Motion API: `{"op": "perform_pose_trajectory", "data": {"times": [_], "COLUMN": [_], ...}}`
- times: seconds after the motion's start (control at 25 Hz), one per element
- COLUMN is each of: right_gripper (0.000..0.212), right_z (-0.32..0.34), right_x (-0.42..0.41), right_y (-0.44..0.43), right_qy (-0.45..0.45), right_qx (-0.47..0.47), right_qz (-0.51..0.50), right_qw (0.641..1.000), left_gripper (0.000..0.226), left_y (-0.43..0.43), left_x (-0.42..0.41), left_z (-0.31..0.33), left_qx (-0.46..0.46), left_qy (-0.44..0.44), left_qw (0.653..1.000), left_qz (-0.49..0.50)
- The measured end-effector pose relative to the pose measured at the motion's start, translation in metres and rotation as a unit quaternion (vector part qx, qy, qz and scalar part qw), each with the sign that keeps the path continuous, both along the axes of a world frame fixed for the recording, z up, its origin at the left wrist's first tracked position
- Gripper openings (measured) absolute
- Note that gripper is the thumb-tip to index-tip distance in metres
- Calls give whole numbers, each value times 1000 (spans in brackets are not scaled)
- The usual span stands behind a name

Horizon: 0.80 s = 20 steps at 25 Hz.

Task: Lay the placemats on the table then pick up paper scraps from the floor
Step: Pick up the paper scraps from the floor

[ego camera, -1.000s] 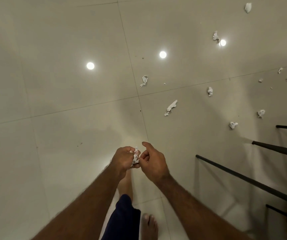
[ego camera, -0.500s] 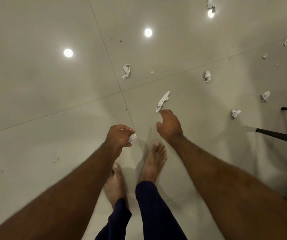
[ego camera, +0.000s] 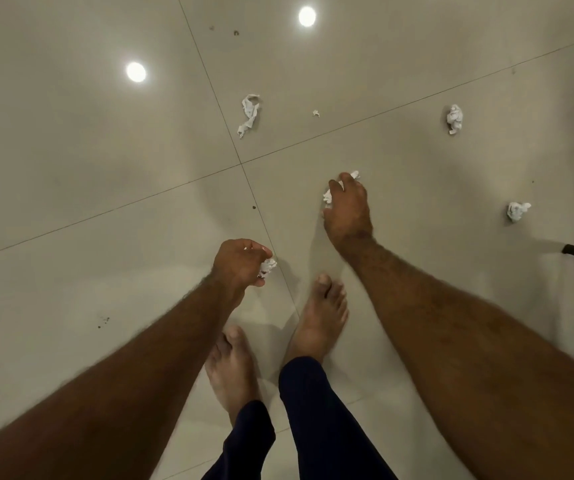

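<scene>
R hand point(ego camera: 349, 211) grips floor scrap point(ego camera: 328, 195); L hand point(ego camera: 240, 261) holds wad point(ego camera: 267, 266)

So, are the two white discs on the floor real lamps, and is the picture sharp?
Head view: the discs look like ceiling lights mirrored in the glossy floor, not lamps. The forearms swell toward the bottom edge, which is a wide-angle effect. The right hand is only slightly soft. Shadows are faint and diffuse.

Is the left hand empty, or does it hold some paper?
Not empty. The left hand grips crumpled paper scraps; white paper sticks out from its grip.
</scene>
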State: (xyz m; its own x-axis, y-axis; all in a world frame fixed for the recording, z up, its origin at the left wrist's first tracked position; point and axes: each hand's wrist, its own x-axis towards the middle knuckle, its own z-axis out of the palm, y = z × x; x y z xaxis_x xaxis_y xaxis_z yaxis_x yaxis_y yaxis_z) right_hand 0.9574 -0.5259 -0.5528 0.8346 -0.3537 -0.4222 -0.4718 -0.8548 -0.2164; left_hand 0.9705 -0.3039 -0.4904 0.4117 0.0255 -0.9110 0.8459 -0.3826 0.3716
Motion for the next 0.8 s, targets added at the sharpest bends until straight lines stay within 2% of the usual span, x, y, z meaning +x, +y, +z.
{"op": "perform_pose_trajectory", "data": {"times": [0.28,0.4,0.48,0.64,0.8], "right_gripper": [34,30,29,39,47], "right_z": [4,3,7,31,74], "right_x": [5,6,6,14,31], "right_y": [3,5,4,10,22], "right_qy": [-44,-50,-64,-51,-28], "right_qx": [25,58,112,286,409], "right_qz": [-10,-41,-101,-277,-373], "right_qw": [999,996,986,916,832], "left_gripper": [20,20,22,26,23], "left_y": [-21,-32,-37,-48,-63], "left_x": [8,15,20,34,58], "left_z": [-1,5,11,33,70], "left_qx": [-5,-9,-4,-1,7], "left_qy": [9,5,-1,4,13], "left_qw": [1000,1000,999,1000,999], "left_qz": [-8,-21,-33,-23,30]}}
